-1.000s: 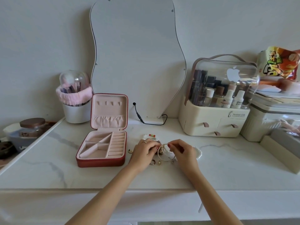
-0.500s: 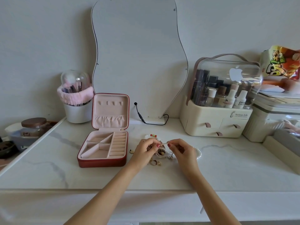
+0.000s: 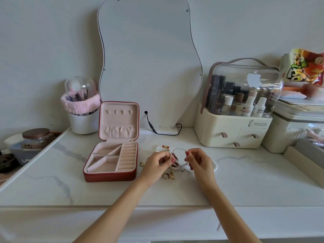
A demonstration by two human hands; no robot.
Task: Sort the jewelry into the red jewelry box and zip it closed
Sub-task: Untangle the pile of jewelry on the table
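Note:
The red jewelry box (image 3: 109, 176) lies open on the marble top, its pink compartments bare and its lid upright. To its right sits a small heap of jewelry (image 3: 176, 164). Both hands hold a thin twisted silver bangle (image 3: 178, 149) up over that heap: my left hand (image 3: 157, 165) pinches its left side and my right hand (image 3: 198, 161) pinches its right end. Gold earrings (image 3: 168, 176) lie in front of the heap, a small gold piece (image 3: 142, 163) lies beside the box, a beaded bracelet (image 3: 164, 146) lies behind, and a pearl strand (image 3: 215, 166) shows past my right hand.
A wavy mirror (image 3: 149, 64) leans on the wall, its cable (image 3: 154, 128) trailing behind the box. A brush cup (image 3: 82, 118) stands at back left, a cream cosmetics organiser (image 3: 235, 118) at back right, a snack bag (image 3: 303, 67) above it and storage boxes (image 3: 301, 137) at the far right.
Both hands have lifted a silver bangle out of the jewelry heap and spread it between them; earlier they were picking through the heap close to the table.

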